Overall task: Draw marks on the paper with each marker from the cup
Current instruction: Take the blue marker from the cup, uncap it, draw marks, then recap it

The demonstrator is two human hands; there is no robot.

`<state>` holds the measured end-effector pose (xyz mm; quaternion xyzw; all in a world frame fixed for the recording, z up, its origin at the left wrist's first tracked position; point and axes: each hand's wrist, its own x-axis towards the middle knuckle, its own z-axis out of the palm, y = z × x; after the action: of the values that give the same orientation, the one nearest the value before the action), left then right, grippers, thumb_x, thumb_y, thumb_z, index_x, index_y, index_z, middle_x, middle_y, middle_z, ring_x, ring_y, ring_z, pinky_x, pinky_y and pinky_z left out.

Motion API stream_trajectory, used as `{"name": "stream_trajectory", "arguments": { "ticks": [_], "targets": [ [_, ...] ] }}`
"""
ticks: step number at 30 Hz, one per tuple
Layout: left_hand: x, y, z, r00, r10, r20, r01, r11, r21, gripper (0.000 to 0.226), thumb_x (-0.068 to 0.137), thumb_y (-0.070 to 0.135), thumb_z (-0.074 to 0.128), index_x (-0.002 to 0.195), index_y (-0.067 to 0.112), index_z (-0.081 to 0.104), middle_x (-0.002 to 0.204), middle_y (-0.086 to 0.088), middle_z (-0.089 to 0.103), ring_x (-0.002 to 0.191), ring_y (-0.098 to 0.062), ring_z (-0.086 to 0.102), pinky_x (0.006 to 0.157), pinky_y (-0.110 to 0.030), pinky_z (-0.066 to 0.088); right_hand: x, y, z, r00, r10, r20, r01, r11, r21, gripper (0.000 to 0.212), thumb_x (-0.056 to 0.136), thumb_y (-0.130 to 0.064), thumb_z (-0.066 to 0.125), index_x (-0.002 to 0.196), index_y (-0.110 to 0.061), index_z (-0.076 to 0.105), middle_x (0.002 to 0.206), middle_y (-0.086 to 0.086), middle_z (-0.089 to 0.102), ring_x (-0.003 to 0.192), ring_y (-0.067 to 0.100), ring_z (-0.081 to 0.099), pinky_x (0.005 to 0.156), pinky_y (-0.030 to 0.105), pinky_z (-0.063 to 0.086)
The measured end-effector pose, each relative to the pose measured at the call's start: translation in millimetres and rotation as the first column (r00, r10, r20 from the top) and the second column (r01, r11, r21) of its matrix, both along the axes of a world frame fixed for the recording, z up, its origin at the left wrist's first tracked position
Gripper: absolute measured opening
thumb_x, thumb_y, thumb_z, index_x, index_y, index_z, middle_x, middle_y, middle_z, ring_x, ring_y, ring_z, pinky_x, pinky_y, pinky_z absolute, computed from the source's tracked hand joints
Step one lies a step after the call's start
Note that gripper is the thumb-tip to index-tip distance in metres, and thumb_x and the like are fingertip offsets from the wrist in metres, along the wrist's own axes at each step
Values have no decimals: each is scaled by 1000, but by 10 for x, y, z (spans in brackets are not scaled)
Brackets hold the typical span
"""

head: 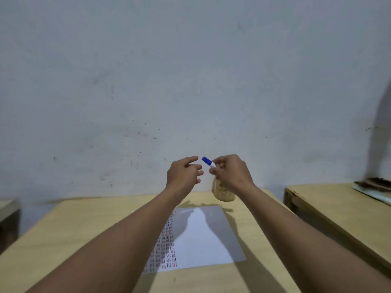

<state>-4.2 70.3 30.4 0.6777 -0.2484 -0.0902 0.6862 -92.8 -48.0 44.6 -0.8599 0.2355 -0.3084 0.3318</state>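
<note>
My right hand [231,173] is raised above the table and grips a white marker with a blue cap [208,161]; the capped end points up and left. My left hand [184,174] hovers just left of that cap with fingers spread, holding nothing, a small gap from the marker. Behind and below my right hand stands the tan cup [224,194], largely hidden; I cannot see what it holds. The white paper [203,235] lies flat on the wooden table [74,229], with columns of short red, blue and black marks along its left side.
A second wooden table [338,208] stands to the right across a narrow gap, with a dark-stained board [374,187] on its far end. Another surface edge [8,208] shows at far left. A plain wall rises close behind the tables.
</note>
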Motion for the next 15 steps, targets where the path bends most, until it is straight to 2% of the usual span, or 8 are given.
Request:
{"name": "stream_trajectory", "arguments": {
  "ticks": [2, 5, 8, 10, 12, 13, 14, 15],
  "targets": [
    [-3, 168, 18, 999, -41, 26, 41, 999, -13, 36, 88, 2, 60, 119, 16, 71, 97, -7, 77, 91, -20, 75, 78, -37, 64, -16, 119, -28, 999, 7, -49, -8, 1000, -28, 25, 90, -22, 71, 114, -21, 78, 98, 1, 77, 88, 19, 69, 75, 32, 53],
    [-2, 347, 7, 995, -76, 66, 76, 997, -2, 31, 86, 5, 70, 116, 11, 74, 92, -7, 79, 92, -24, 76, 76, -34, 63, -18, 272, -38, 996, 19, -85, -26, 996, -81, 20, 89, -23, 71, 107, -25, 80, 87, 1, 76, 80, 18, 70, 79, 35, 56],
    [-20, 455, 11, 992, -45, 116, 47, 999, -9, 20, 88, 4, 71, 107, 6, 77, 92, -11, 79, 88, -23, 77, 75, -32, 63, -23, 398, -28, 998, 38, -58, -42, 997, -70, 28, 90, -18, 69, 116, -21, 78, 103, 5, 77, 86, 20, 70, 77, 34, 56],
    [-17, 504, 23, 989, 16, 145, -10, 999, -40, 13, 90, 5, 69, 99, 6, 78, 88, -12, 79, 82, -21, 77, 76, -32, 63, -42, 482, -41, 999, 19, 42, -16, 997, -76, 35, 92, -17, 65, 127, -18, 70, 117, 4, 70, 94, 22, 69, 83, 35, 54],
    [-6, 545, 44, 988, 60, 142, -48, 995, -90, 12, 91, 6, 68, 96, 7, 78, 87, -13, 78, 81, -21, 78, 76, -34, 63, -74, 604, -88, 979, -52, 198, 67, 995, -74, 24, 93, -24, 64, 116, -19, 68, 111, 1, 65, 93, 21, 68, 83, 36, 53],
    [1, 562, 52, 989, 71, 129, -57, 992, -112, 11, 91, 6, 68, 96, 6, 78, 87, -14, 78, 81, -21, 78, 77, -34, 63, -86, 669, -118, 967, -82, 242, 91, 996, -24, 17, 94, -30, 64, 105, -17, 69, 100, 0, 67, 87, 21, 68, 78, 36, 54],
    [4, 581, 59, 991, 75, 113, -60, 990, -130, 11, 92, 7, 68, 97, 6, 77, 88, -14, 78, 82, -22, 77, 77, -34, 63, -83, 723, -149, 965, -92, 246, 74, 994, 82, 23, 94, -36, 63, 95, -14, 69, 88, 1, 69, 79, 23, 68, 72, 37, 56],
    [10, 601, 61, 992, 71, 102, -57, 989, -136, 11, 92, 7, 67, 96, 6, 77, 89, -14, 78, 83, -22, 77, 77, -34, 63, -79, 777, -172, 971, -82, 226, 22, 966, 257, 33, 94, -42, 63, 89, -10, 70, 78, 2, 69, 70, 22, 68, 65, 36, 58]
  ]
}}
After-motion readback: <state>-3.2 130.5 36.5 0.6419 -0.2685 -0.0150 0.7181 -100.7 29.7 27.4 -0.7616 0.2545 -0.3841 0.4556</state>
